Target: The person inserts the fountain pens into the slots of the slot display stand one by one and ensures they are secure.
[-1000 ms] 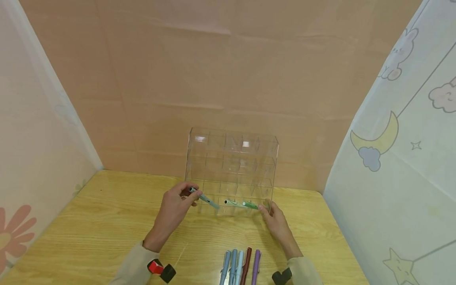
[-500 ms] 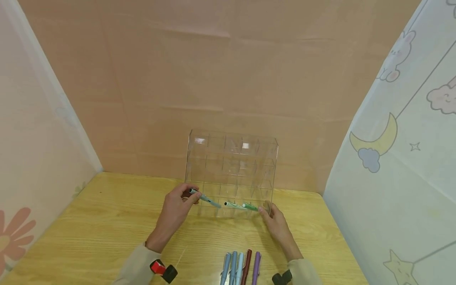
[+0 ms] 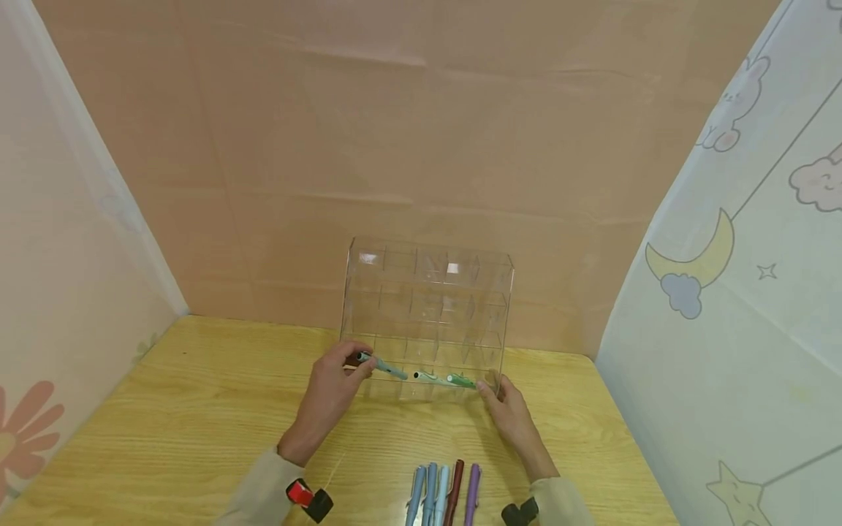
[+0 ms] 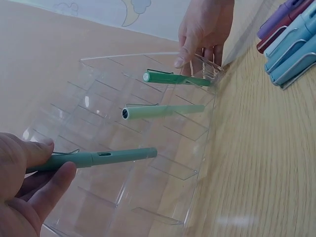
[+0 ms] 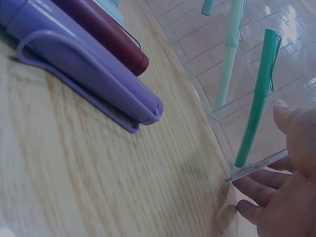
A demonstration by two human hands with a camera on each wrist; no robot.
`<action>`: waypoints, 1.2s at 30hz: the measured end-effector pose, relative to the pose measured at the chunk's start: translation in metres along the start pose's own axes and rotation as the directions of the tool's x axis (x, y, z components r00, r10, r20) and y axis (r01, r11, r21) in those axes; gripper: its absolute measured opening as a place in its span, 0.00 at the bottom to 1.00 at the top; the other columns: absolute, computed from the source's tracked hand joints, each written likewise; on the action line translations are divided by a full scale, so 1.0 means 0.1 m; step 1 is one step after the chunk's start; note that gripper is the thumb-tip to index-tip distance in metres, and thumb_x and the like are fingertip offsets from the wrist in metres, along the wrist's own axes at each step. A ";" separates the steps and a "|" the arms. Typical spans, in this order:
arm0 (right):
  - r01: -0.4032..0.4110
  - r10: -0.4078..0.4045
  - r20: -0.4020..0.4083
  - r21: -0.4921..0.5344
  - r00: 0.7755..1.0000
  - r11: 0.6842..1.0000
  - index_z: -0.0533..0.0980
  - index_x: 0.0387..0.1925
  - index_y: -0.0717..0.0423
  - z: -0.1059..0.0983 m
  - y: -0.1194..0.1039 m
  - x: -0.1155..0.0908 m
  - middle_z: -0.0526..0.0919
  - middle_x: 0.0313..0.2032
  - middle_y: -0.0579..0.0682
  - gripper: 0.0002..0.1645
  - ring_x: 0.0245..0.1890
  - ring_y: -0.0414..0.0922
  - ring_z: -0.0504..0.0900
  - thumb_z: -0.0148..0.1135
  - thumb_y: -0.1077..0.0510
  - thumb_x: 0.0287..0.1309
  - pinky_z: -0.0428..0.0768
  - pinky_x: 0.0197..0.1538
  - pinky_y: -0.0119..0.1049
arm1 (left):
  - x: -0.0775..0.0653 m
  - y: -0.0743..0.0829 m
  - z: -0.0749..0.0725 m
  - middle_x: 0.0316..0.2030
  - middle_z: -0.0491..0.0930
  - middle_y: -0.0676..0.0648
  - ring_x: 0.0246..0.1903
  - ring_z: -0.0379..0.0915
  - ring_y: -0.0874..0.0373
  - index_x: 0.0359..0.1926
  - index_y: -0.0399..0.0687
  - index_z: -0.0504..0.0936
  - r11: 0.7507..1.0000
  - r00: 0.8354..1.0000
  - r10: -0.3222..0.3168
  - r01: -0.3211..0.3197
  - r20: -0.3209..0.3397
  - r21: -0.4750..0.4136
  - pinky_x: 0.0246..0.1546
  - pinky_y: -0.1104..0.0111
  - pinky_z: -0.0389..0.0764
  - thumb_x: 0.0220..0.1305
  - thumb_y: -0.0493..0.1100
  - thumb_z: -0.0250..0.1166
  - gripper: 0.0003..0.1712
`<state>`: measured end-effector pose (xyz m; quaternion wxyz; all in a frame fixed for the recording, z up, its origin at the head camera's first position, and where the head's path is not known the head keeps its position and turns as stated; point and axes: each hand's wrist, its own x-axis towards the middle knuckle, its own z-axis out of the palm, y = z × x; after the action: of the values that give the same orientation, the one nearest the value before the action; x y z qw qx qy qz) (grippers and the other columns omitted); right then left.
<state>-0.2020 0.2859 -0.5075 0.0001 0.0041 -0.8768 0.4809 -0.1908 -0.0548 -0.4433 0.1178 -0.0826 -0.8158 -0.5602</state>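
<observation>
My left hand (image 3: 332, 383) pinches a teal pen (image 4: 106, 158) near its capped end. The pen slants down to the right, its far tip by the lower front compartments of a clear divided rack (image 3: 427, 307). At the rack's lower right corner, my right hand (image 3: 513, 416) grips the side wall, thumb in front and fingers behind. Inside the bottom row stand a pale green pen (image 4: 163, 111) and a bright green pen (image 5: 259, 98), the latter nearest the right thumb. Whether the teal pen's tip is inside a compartment I cannot tell.
On the wooden table (image 3: 217, 409), in front of the rack, lie a purple pen (image 3: 473, 493), a dark red pen (image 3: 454, 491) and several blue pens (image 3: 430, 493) side by side. An orange-brown sheet (image 3: 421, 146) hangs behind; printed sheets flank both sides.
My left hand has moved slightly right with the teal pen, bringing it closer to the rack's lower row. My right hand keeps its grip on the corner.
</observation>
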 end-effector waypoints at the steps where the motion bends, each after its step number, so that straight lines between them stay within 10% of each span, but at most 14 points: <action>1: -0.003 0.003 -0.001 0.000 1.000 1.000 0.54 0.81 0.68 0.00 0.00 0.00 0.54 0.82 0.70 0.48 0.79 0.72 0.60 0.52 0.37 0.81 0.65 0.76 0.68 | 0.00 0.00 0.01 0.47 0.84 0.45 0.44 0.87 0.55 0.51 0.45 0.85 1.000 1.000 -0.001 0.001 0.002 0.001 0.43 0.69 0.89 0.72 0.40 0.71 0.09; 36: -0.029 0.029 -0.010 -0.004 1.000 1.000 0.55 0.82 0.64 0.01 -0.02 0.00 0.57 0.82 0.68 0.45 0.79 0.72 0.61 0.51 0.39 0.82 0.65 0.77 0.68 | 0.01 -0.20 0.28 0.43 0.86 0.48 0.42 0.81 0.58 0.50 0.43 0.86 0.991 0.998 0.028 -0.036 0.062 0.128 0.42 0.69 0.84 0.71 0.42 0.72 0.11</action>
<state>-0.2020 0.2840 -0.5066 -0.0028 -0.0111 -0.8777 0.4791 -0.1996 -0.0358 -0.4703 0.1073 -0.1048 -0.8520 -0.5016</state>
